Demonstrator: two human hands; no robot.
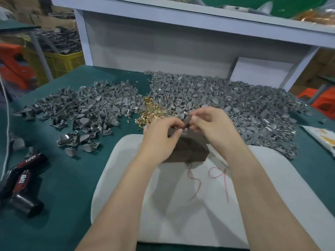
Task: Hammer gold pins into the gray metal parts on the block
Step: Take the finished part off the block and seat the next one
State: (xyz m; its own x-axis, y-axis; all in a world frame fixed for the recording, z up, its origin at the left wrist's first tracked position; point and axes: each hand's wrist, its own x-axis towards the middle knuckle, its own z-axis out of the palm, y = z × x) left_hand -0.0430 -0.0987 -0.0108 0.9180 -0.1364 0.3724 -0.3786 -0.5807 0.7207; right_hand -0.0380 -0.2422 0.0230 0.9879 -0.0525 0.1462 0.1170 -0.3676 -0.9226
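Gold pins (151,113) lay in one loose heap on the green table (68,178), between two far larger heaps of gray metal parts: one (81,109) to our left, one (235,105) to our right reaching almost to the table's right edge; the pieces were too many for us to count. One dark block (188,149) stood on the far edge of one white pad (181,214), just in front of the pins. Over the block our two hands met. Our left hand (161,136) had its grip closed, thumb and fingers pinched on one gray metal part (186,122) above the block's far edge. Our right hand (215,127) pinched in toward the same spot, fingertips touching the part; whether it held a pin we could not tell, the thing being too small. One red thread (217,176) curled on the pad beside our right forearm. Two black rolls marked TAPER (21,178) lay near the table's left edge. The near half of the pad was bare, as was the green strip between the pad and the rolls
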